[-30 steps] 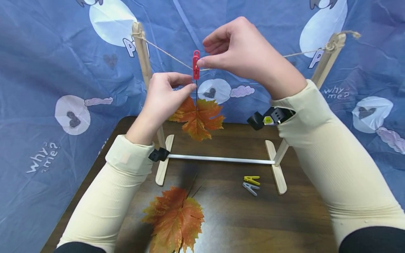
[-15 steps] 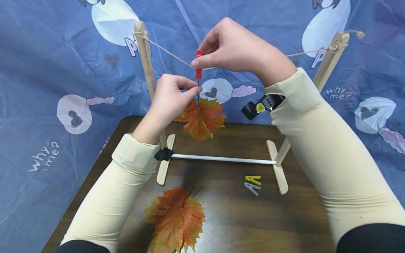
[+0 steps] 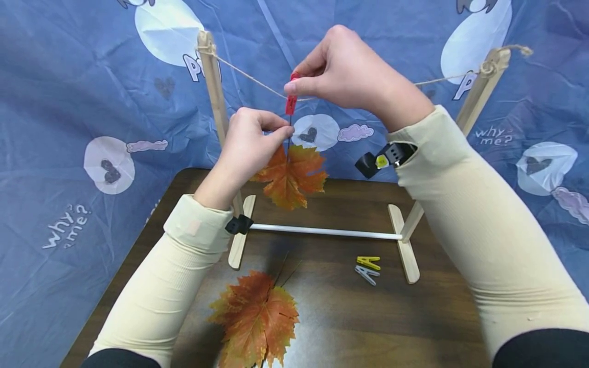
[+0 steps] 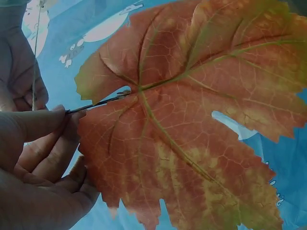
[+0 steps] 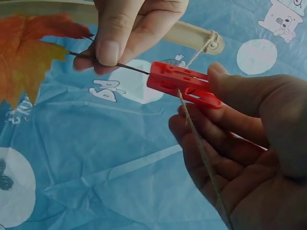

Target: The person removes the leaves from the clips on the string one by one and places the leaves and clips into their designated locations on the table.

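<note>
My right hand (image 3: 352, 74) pinches the handle end of a red clothespin (image 3: 291, 105) between thumb and fingers. In the right wrist view the clothespin (image 5: 175, 81) straddles the twine (image 5: 204, 158), and a thin dark stem (image 5: 134, 68) runs into its nose. Just below, my left hand (image 3: 250, 143) pinches that stem between thumb and forefinger. From the stem hangs an orange artificial maple leaf (image 3: 294, 176), part of it behind the left hand in the head view. The left wrist view shows the leaf's veined face (image 4: 192, 120) close up.
Two wooden posts (image 3: 213, 92) on flat feet hold the twine, with a white rod (image 3: 322, 231) joining them low down. A yellow clothespin (image 3: 368, 262) and a grey clothespin (image 3: 366, 274) lie on the brown table (image 3: 368, 322). More orange leaves (image 3: 257, 319) lie at the front left.
My right thumb and fingers have closed in on the red clothespin's handles, covering more of it. The left hand has shifted slightly right and now pinches the stem. The leaf has swung a little.
</note>
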### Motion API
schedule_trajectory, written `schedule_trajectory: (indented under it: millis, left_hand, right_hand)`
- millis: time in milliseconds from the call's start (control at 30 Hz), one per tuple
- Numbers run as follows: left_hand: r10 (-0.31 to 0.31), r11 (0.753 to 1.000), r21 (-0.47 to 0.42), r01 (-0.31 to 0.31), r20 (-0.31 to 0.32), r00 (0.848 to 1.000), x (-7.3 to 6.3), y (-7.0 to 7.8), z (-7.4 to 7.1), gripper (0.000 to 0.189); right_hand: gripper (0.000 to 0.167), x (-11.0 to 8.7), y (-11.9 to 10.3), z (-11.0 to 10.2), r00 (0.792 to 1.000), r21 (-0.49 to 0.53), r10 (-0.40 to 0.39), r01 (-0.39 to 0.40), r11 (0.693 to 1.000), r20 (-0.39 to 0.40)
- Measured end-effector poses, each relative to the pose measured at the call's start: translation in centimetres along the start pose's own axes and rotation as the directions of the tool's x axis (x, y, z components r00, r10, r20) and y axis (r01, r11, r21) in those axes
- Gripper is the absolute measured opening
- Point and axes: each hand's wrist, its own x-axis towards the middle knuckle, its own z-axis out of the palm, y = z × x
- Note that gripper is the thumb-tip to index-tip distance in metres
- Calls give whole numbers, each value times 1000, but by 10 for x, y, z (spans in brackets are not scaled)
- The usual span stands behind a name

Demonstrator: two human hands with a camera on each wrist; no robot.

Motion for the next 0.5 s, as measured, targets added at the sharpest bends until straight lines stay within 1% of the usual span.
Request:
schedule_trajectory:
  millis: [233,400,500]
  left_hand:
    - [-28,1000,10,27,20,999,0,-1,3,13]
    - [-31,999,16,31,16,999,-2,-1,4,13]
    - [-34,999,19,34,15,999,-4,-2,4,13]
  right_hand:
    - [27,-4,2,-1,995,45,48,-44,998,-90]
    - [29,-8,4,-4,989,30,44,-40,999,-143]
    - [29,-9,4,-7,982,33,44,-38,999,-185]
